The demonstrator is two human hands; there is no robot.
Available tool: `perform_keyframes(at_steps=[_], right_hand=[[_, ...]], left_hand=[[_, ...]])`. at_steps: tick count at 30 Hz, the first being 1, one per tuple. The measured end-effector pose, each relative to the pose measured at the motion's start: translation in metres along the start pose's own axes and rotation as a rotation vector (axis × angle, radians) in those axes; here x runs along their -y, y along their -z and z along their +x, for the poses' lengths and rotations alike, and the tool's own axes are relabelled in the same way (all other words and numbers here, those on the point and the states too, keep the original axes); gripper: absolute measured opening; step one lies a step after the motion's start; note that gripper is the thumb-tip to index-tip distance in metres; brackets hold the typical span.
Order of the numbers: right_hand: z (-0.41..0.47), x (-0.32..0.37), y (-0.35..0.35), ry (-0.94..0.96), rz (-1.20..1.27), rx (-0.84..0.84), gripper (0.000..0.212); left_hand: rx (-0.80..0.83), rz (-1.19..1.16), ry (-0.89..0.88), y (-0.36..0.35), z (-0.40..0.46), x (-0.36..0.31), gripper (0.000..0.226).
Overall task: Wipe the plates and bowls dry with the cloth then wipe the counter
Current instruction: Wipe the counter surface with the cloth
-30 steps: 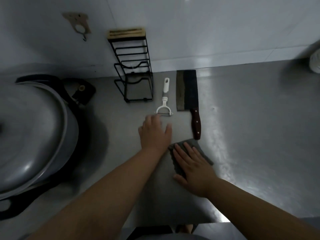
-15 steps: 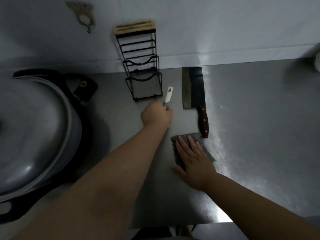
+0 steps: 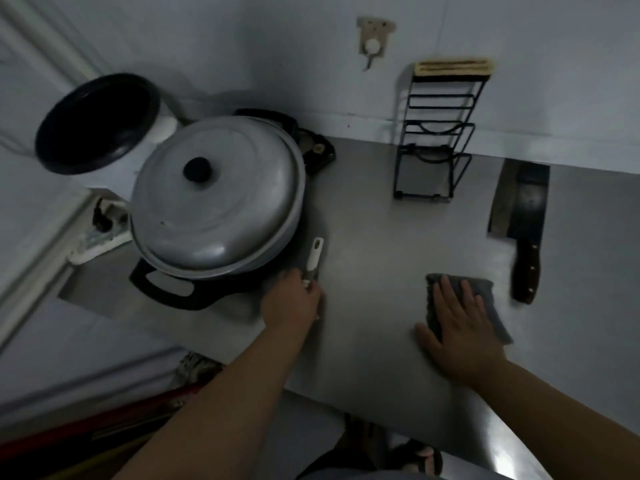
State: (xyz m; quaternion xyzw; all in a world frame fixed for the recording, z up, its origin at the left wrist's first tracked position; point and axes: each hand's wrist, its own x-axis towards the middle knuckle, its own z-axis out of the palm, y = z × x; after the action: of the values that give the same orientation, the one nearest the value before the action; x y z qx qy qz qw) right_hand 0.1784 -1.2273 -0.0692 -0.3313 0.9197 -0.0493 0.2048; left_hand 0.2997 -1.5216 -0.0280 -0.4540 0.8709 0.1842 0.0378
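On table [image 3: 381, 258]: right hand [image 3: 460, 327] flat, fingers straight on cloth [image 3: 485, 289] | cloth soft, light; press mid-fold | left hand [image 3: 294, 303] grips peeler [image 3: 314, 258].

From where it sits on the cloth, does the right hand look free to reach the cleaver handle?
Probably yes. The right hand lies flat on the grey cloth, and only bare counter separates it from the cleaver handle just to its right.
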Motion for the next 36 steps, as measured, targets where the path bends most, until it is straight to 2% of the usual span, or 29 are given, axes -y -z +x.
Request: perform_keyframes(at_steps=[3,6,12,15,19,21,24,27,32,36], right_hand=[[-0.001,0.000,-0.005,-0.004,-0.003,-0.023,0.093],[-0.005,-0.004,-0.005,0.017,-0.005,-0.045,0.091],[-0.019,-0.018,-0.005,0.042,-0.024,-0.017,0.089],[-0.028,-0.025,-0.006,0.025,-0.016,-0.004,0.088],[-0.052,-0.040,-0.005,-0.022,0.039,-0.007,0.088],[-0.069,-0.052,-0.005,-0.063,0.058,-0.007,0.087],[-0.089,-0.070,-0.008,-0.149,0.084,-0.018,0.086],[-0.099,-0.081,-0.007,-0.201,0.123,-0.026,0.085],[-0.103,-0.086,-0.007,-0.235,0.153,-0.044,0.083],[-0.104,-0.088,-0.009,-0.228,0.156,-0.049,0.083]], left_hand=[[-0.051,0.022,0.038,0.001,0.004,0.021,0.029],[-0.116,0.019,0.000,-0.004,0.009,0.028,0.030],[-0.198,0.117,-0.143,-0.006,-0.011,-0.001,0.051],[-0.137,0.082,-0.315,-0.020,-0.026,-0.041,0.049],[0.064,0.049,-0.590,-0.038,-0.043,-0.116,0.050],[0.158,0.084,-0.691,-0.047,-0.051,-0.159,0.050],[0.207,0.119,-0.794,-0.065,-0.065,-0.216,0.038],[0.239,0.105,-0.763,-0.090,-0.079,-0.260,0.044],[0.314,0.061,-0.540,-0.117,-0.089,-0.315,0.065],[0.295,0.064,-0.500,-0.124,-0.079,-0.329,0.051]])
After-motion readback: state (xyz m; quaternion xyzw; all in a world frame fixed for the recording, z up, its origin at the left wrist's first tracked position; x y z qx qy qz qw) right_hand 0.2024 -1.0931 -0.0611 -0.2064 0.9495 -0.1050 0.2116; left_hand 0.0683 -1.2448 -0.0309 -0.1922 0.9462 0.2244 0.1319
